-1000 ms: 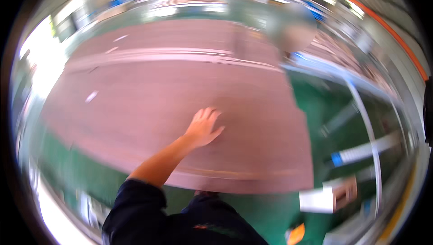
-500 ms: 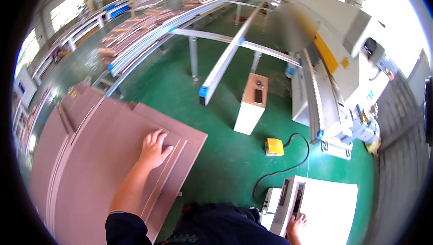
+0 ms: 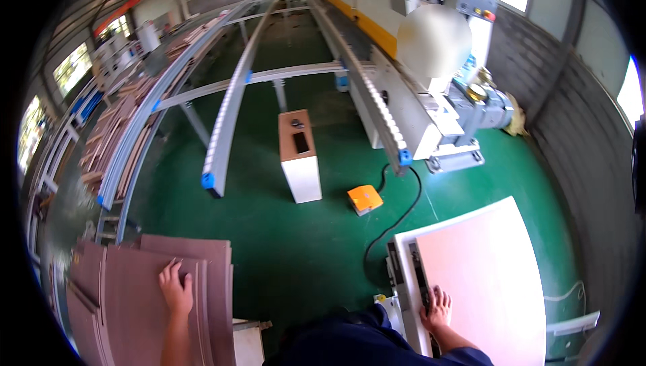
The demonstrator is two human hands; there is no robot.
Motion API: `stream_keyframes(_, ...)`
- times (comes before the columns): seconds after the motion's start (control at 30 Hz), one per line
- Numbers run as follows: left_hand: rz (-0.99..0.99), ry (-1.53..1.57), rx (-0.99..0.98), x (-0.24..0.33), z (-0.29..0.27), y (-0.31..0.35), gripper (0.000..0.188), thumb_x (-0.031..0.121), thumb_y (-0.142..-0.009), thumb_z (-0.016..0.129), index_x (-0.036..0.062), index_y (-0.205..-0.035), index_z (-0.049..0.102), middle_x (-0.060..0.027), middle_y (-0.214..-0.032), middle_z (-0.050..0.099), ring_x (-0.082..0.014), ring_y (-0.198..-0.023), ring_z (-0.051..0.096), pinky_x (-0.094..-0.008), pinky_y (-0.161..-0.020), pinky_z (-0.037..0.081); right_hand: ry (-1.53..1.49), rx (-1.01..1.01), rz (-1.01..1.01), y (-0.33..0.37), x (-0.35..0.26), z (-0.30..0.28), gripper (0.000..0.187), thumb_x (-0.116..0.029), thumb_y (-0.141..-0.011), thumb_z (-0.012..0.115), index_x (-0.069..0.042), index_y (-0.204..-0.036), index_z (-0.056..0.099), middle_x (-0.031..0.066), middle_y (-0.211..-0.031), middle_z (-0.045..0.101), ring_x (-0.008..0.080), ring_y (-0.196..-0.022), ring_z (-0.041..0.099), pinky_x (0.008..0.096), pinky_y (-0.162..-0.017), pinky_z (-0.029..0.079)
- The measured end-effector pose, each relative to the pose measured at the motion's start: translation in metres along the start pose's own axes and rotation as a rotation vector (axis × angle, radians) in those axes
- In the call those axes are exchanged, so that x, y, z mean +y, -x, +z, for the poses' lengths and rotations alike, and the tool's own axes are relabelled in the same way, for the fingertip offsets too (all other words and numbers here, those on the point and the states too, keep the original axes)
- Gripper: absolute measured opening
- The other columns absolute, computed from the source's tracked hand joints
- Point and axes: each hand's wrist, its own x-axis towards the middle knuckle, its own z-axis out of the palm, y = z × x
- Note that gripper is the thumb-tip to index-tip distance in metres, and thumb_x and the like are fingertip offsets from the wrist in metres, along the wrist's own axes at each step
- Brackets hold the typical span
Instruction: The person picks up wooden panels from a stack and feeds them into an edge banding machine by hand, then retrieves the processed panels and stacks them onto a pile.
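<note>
My left hand (image 3: 176, 290) rests on a stack of brown panels (image 3: 138, 298) at the lower left. Its fingers are spread slightly over the top panel, and no grip on an edge shows. At the lower right my right hand (image 3: 439, 307) lies on a pale pink board or machine top (image 3: 488, 265), fingers stretched out beside a dark slot (image 3: 420, 275) along its left side. Nothing shows held in either hand. On the green floor ahead, an orange foot pedal (image 3: 365, 198) has a black cable (image 3: 406, 214) running from it.
A narrow white stand with a brown top (image 3: 288, 121) carries a black phone (image 3: 301, 142). Long metal rails (image 3: 229, 113) stretch away ahead. To the right stand a large machine (image 3: 431, 123) with a motor and a grey wall (image 3: 531, 90). Stacked boards (image 3: 111, 130) lie far left.
The view has swung right and lifted, so the surroundings shift left. My left hand stays on the brown panels. More of my right hand shows, stretched out on the pale top.
</note>
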Motion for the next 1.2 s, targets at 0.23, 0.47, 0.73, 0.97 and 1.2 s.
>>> stream_keyframes(0.23,0.039,0.008,-0.071,-0.022,0.011,-0.006,0.042,0.011,-0.088,0.061,0.0025,-0.129,0.055,-0.0198,-0.134,0.053,-0.0418,-0.124,0.046,-0.0504,-0.106,0.036,0.003,0.036,-0.042,0.002,-0.003,-0.012,0.074,-0.037,-0.080,0.063,-0.009,-0.146,0.044,0.0201,-0.151,0.040,0.0359,-0.140,0.036,0.0516,-0.117,0.025)
stream_keyframes(0.47,0.063,-0.230,-0.075,0.017,-0.033,0.003,0.037,0.031,-0.096,0.060,0.0055,-0.123,0.066,-0.0199,-0.120,0.065,-0.0408,-0.111,0.060,-0.0503,-0.097,0.045,0.013,0.021,-0.099,-0.002,0.002,-0.007,0.079,-0.041,-0.082,0.064,-0.009,-0.150,0.038,0.0199,-0.152,0.040,0.0349,-0.141,0.037,0.0492,-0.117,0.026)
stream_keyframes(0.73,0.078,-0.218,-0.062,0.006,-0.021,-0.014,0.036,0.033,-0.098,0.056,0.0118,-0.125,0.064,-0.0187,-0.121,0.064,-0.0398,-0.111,0.059,-0.0511,-0.094,0.046,-0.014,0.185,-0.130,0.002,-0.002,-0.004,0.068,-0.030,-0.082,0.061,-0.005,-0.143,0.046,0.0182,-0.147,0.046,0.0328,-0.135,0.044,0.0456,-0.115,0.031)
stream_keyframes(0.97,0.156,-0.253,-0.054,-0.009,-0.001,-0.024,0.040,0.040,-0.101,0.047,0.0156,-0.129,0.062,-0.0152,-0.122,0.064,-0.0382,-0.110,0.060,-0.0499,-0.093,0.046,-0.103,0.160,0.081,0.015,-0.026,0.001,0.069,-0.027,-0.083,0.060,-0.008,-0.147,0.044,0.0182,-0.154,0.037,0.0339,-0.143,0.034,0.0435,-0.118,0.028)
stream_keyframes(1.2,0.171,-0.418,0.067,-0.015,0.010,-0.035,0.039,0.041,-0.101,0.044,0.0165,-0.122,0.066,-0.0158,-0.116,0.066,-0.0376,-0.102,0.063,-0.0530,-0.085,0.050,-0.061,0.152,0.332,0.139,0.005,-0.006,0.062,-0.027,-0.087,0.056,-0.006,-0.145,0.045,0.0202,-0.154,0.037,0.0361,-0.142,0.034,0.0450,-0.118,0.027)
